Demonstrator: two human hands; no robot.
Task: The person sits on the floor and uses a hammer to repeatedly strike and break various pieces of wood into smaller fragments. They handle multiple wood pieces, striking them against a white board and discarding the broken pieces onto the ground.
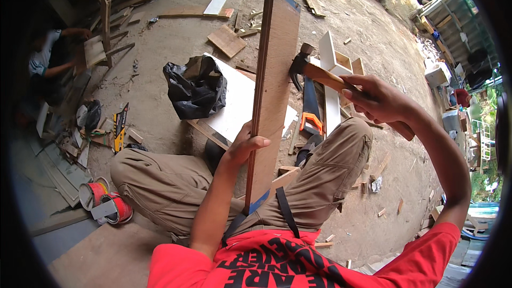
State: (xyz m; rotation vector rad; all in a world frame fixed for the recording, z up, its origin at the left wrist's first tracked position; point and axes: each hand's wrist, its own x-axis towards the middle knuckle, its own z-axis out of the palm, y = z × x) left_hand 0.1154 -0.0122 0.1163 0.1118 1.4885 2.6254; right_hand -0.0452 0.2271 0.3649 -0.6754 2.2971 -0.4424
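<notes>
My left hand (246, 143) is closed around the left edge of a long wooden board (280, 48), which stands upright over my lap. Its side edge looks layered, and blue marks show at both ends. In my right hand (381, 98) is a claw hammer (324, 77), gripped by its wooden handle. The hammer's dark head is just right of the board's upper half; whether it touches the board I cannot tell. Beyond the board, a black plastic bag (194, 90) rests on a white panel (234, 93). A handsaw (311, 114) with an orange handle lies near my right knee.
White wooden box-like pieces (333, 56) stand on the ground beyond the handsaw. A second saw with a yellow handle (120, 128) and red-labelled cans (116, 209) are at the left. Wood offcuts (228, 41) are scattered about. Another person (50, 61) sits at the far left.
</notes>
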